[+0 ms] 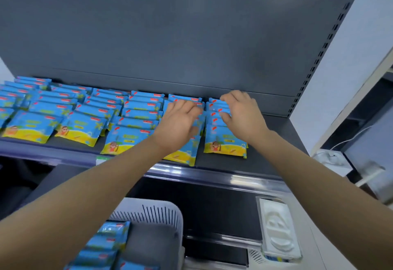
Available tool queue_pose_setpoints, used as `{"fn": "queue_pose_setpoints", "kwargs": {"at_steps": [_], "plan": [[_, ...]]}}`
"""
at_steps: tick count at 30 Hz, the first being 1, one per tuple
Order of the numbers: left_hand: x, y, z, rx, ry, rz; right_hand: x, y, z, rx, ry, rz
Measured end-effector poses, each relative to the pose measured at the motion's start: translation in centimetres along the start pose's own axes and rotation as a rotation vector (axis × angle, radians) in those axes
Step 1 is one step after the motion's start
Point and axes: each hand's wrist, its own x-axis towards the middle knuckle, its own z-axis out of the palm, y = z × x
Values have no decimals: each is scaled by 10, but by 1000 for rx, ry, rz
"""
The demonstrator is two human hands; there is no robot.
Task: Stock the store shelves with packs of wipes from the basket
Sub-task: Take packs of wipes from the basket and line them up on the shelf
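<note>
Head view: left hand [178,124], right hand [243,115] side by side, each gripping wipes packs [225,142] beneath.

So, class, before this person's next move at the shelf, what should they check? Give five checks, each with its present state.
1. Stock left in basket: packs show inside, ok.
2. Bare shelf room beside rightmost row: ok.
3. Right grip curled round rightmost row's packs: ok.
4. Left grip holding neighbouring row: cannot tell.
5. Front edges level: neighbouring row juts further forward, not ok.
</note>
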Motion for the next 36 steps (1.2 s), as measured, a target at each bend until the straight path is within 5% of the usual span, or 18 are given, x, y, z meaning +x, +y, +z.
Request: {"fn": "queue_pose_setpoints", "kwargs": {"at_steps": [5, 9, 21, 29, 36], "plan": [[-65, -43, -75, -34, 128, -47, -8, -92, -5, 45, 157, -127], [-150, -70, -92, -37, 53, -107, -36, -167, 29, 94, 126, -259], [-348, -100, -62, -106, -513, -386, -151, -290, 191, 97, -585, -445], [-397, -111, -53, -135, -423, -316, -177, -334, 270, 95, -967, -449], [-415, -116, -40, -125, -430, -291, -186, -351, 302, 63, -1109, -386]]}}
